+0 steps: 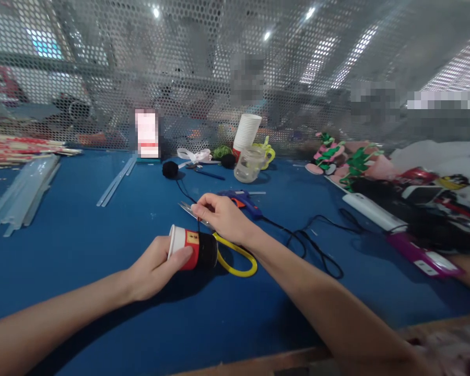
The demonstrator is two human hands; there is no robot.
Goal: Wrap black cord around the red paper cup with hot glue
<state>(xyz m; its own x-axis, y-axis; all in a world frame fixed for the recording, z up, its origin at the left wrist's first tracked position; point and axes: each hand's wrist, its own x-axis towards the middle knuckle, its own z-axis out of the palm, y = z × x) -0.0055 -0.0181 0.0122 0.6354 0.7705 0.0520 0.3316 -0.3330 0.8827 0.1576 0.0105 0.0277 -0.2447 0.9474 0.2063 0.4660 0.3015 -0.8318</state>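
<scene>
My left hand [154, 266] is wrapped round a paper cup [191, 249], tilted on its side with its rim to the left. The cup is white and red, and black yarn covers its base end. Above it, my right hand [223, 216] pinches the black yarn [186, 191], which runs from the cup up to a black yarn ball [170, 169]. Yellow-handled scissors [238, 272] lie on the table under my right hand and partly behind the cup. Just beyond that hand rests a blue glue gun [250, 204] with an orange trigger.
On the blue table [113, 240], glue sticks [27, 190] lie at left. A clear jar [249, 166] and stacked paper cups [247, 130] stand at the back. Craft flowers [356, 162] and a purple-white power strip [423, 253] occupy the right, where a black cord [309, 245] loops.
</scene>
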